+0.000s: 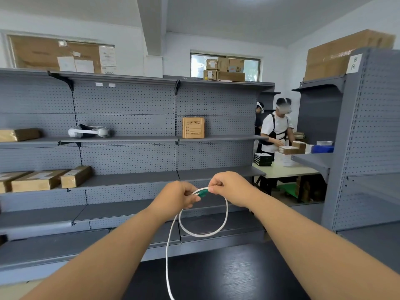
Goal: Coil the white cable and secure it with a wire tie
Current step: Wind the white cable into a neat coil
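The white cable [225, 215] hangs in one round loop below my hands, and its long tail [167, 256] drops past the bottom edge of the view. A green connector end [202, 193] shows between my hands. My left hand [177, 197] pinches the cable beside the green end. My right hand [232, 188] pinches the top of the loop just to the right of it. Both hands are held out in front of me at chest height, close together. No wire tie can be made out.
A dark table top [227, 276] lies below my arms. Grey pegboard shelving [129, 156] stands ahead with cardboard boxes [41, 180], a small box [193, 127] and a white headset [88, 131]. Another shelf unit [368, 137] is at the right. A person [276, 131] works at a far table.
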Tool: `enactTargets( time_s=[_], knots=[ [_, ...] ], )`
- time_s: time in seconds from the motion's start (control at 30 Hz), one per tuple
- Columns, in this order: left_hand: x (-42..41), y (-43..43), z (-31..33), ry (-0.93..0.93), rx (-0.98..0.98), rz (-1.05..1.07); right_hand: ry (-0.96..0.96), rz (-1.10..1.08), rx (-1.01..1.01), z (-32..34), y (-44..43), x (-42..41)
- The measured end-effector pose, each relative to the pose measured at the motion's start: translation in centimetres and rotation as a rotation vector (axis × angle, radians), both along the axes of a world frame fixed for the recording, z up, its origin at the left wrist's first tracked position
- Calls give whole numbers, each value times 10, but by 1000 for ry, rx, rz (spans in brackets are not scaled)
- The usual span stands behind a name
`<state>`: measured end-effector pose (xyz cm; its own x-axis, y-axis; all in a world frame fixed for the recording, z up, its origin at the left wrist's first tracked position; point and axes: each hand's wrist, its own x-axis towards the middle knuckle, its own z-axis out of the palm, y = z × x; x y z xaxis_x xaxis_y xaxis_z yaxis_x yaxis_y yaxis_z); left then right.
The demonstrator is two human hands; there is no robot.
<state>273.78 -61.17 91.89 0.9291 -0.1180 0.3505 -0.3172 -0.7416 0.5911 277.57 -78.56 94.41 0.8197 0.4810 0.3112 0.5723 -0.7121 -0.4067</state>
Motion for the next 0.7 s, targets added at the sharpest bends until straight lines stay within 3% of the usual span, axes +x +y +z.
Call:
enactTargets(
  time_s=[0.2, 0.57, 0.7],
  knots=[
    [3, 6, -4, -3, 1, 61, -37, -40, 17, -2, -5, -2],
    [6, -1, 13, -91, 349, 108, -173, 13, -274, 2, 5, -3],
    [5, -4, 19, -124, 370, 100, -260, -44, -336, 3, 10, -3]
  ],
)
